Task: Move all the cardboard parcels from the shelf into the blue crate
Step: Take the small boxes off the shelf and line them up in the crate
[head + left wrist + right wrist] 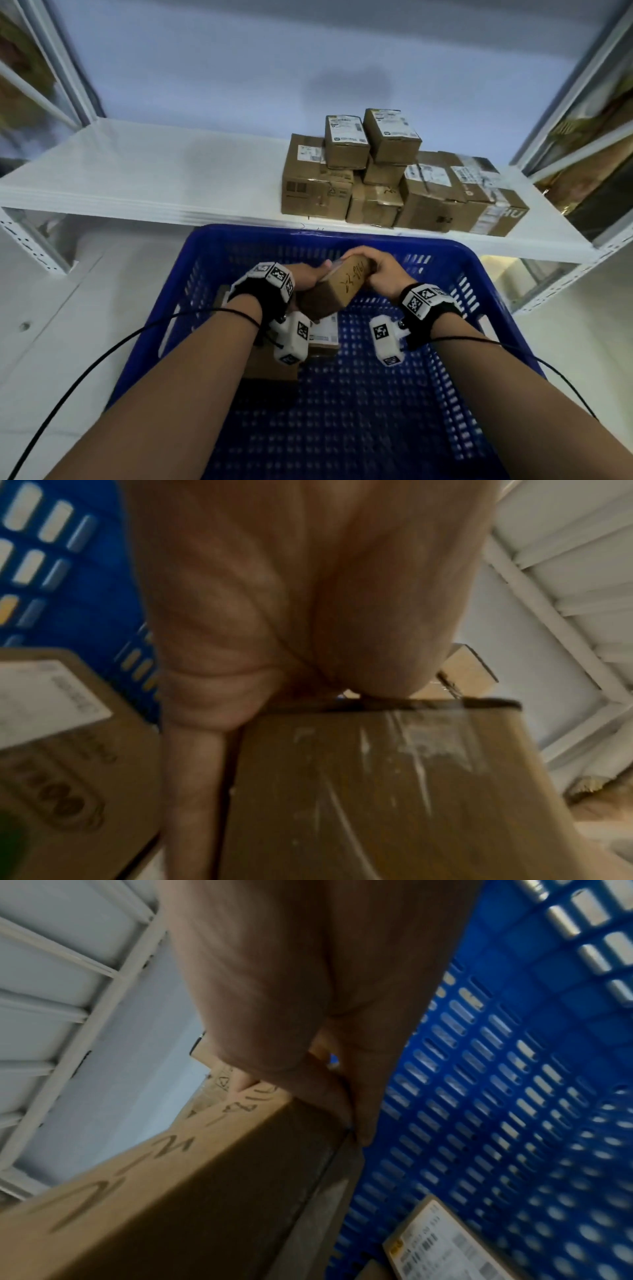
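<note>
we hold one parcel (337, 286) over the blue crate (455, 274), left hand (305, 275) and right hand (385, 270) each clasping an end. a few parcels already lie inside; a stack (394, 178) waits on the shelf (144, 178). early going, we judge.

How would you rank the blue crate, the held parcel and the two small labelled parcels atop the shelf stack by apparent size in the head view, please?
1. blue crate, by far.
2. held parcel, though nearness to the camera may enlarge it.
3. left top parcel and right top parcel: they look alike, so I would not rank them.
</note>
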The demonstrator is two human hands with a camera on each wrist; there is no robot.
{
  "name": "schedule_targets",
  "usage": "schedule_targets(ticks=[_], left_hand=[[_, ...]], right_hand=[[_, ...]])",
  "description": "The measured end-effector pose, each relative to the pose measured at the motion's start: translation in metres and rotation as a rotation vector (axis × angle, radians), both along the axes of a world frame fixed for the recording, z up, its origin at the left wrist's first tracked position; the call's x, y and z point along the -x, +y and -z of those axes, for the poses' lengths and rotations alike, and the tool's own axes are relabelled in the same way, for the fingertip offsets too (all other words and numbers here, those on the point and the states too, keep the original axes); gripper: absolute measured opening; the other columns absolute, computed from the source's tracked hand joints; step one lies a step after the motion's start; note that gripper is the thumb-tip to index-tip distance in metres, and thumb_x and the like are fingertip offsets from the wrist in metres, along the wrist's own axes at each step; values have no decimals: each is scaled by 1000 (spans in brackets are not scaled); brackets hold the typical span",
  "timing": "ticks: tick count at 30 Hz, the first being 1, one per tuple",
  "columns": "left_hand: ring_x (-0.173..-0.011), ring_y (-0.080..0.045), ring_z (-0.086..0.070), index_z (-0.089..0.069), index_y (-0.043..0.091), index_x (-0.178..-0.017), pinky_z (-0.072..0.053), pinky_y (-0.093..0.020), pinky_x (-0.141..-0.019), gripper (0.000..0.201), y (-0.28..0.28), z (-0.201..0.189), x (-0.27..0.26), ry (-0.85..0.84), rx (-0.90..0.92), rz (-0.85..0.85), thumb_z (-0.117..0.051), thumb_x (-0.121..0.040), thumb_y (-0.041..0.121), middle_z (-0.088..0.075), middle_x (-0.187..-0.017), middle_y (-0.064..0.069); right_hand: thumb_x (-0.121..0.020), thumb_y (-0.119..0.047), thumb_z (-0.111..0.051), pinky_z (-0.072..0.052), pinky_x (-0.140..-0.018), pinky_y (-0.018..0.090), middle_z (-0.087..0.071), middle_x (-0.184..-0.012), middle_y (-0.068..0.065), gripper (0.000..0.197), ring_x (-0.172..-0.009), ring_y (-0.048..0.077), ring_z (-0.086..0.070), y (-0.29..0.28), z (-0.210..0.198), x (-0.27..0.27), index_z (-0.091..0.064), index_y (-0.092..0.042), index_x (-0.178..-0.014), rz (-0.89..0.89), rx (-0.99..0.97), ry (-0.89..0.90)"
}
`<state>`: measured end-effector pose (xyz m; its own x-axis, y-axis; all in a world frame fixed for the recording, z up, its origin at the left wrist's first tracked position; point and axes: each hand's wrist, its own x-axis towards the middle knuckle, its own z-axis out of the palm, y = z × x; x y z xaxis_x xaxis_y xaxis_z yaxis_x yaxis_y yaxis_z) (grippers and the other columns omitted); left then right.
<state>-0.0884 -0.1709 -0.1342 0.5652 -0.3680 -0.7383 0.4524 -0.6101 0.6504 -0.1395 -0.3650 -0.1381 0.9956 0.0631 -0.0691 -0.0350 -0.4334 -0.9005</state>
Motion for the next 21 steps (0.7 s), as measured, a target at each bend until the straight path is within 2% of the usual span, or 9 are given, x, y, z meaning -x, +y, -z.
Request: schedule_targets(ticks=[2, 4, 6, 8, 11, 12, 16, 19, 21], left_hand=[[-110, -46, -64, -57, 2, -126, -48, -65, -94, 74, -4, 15, 2, 90, 140, -75, -54, -85, 64, -63, -122, -32], [-113, -43, -63, -56, 7, -128, -49, -61, -96, 83, -6, 27, -1, -14, 96, -45, -58, -76, 72, -64, -124, -25], [-115, -36, -63, -52, 12, -135, -49, -51, -101, 94, -8, 40, -7, -190, -64, 89, -56, -68, 79, -62, -131, -16], [-122, -33, -58, -46, 11, -142, -46, -44, -106, 80, -10, 48, -6, -309, -156, 180, -56, -84, 64, -56, -140, -13], [-131, -31, -52, -39, 9, -147, -42, -39, -110, 65, -15, 53, 1, -357, -201, 274, -55, -95, 45, -49, -145, -8], [-130, -31, -52, -39, 9, -147, -42, -39, -110, 64, -17, 60, 1, -362, -191, 297, -54, -95, 44, -50, -145, -7], [-109, -32, -64, -52, 11, -133, -54, -42, -90, 45, -22, 71, 4, -271, -121, 275, -56, -95, 35, -63, -129, -12], [-109, -32, -62, -58, 9, -133, -51, -36, -91, 35, -17, 74, 3, -429, -221, 223, -48, -101, 18, -60, -132, -15], [-113, -33, -62, -59, 9, -132, -50, -34, -93, 35, -12, 80, 0, -539, -312, 199, -47, -100, 16, -60, -134, -15]], right_hand=[[-75, 26, -49, -56, -89, 54, -52, -133, 11, 85, -122, 35, -54, -7, 12, 1, -61, -48, -116, 32, -13, 120], [-85, 17, -52, -60, -77, 54, -47, -136, 12, 85, -114, 41, -59, -12, 24, 4, -41, -49, -137, 139, -135, 332], [-96, 5, -50, -58, -76, 58, -55, -131, 24, 62, -99, 45, -67, -12, 34, 10, -31, -27, -146, 276, -385, 539], [-102, -21, -50, -58, -79, 56, -62, -122, 31, 39, -95, 46, -69, -9, 39, 18, -43, -6, -137, 273, -516, 690], [-76, -53, -76, -57, -87, 51, -66, -123, 25, 75, -109, 43, -66, -4, 49, 22, -58, -3, -128, 78, -346, 741], [-71, -49, -81, -58, -88, 50, -68, -122, 19, 78, -107, 38, -68, -2, 53, 23, -57, -6, -131, 58, -281, 720], [-88, -14, -72, -62, -69, 31, -65, -126, 7, 52, -94, 19, -69, -14, 76, 24, -48, -18, -135, 181, -326, 640], [-74, -17, -85, -53, -98, 48, -65, -130, 8, 76, -111, 28, -66, -46, 111, 24, -46, -21, -139, 287, -230, 661], [-55, -36, -96, -49, -103, 51, -63, -134, 8, 98, -117, 31, -63, -84, 169, 20, -47, -22, -140, 328, -108, 695]])
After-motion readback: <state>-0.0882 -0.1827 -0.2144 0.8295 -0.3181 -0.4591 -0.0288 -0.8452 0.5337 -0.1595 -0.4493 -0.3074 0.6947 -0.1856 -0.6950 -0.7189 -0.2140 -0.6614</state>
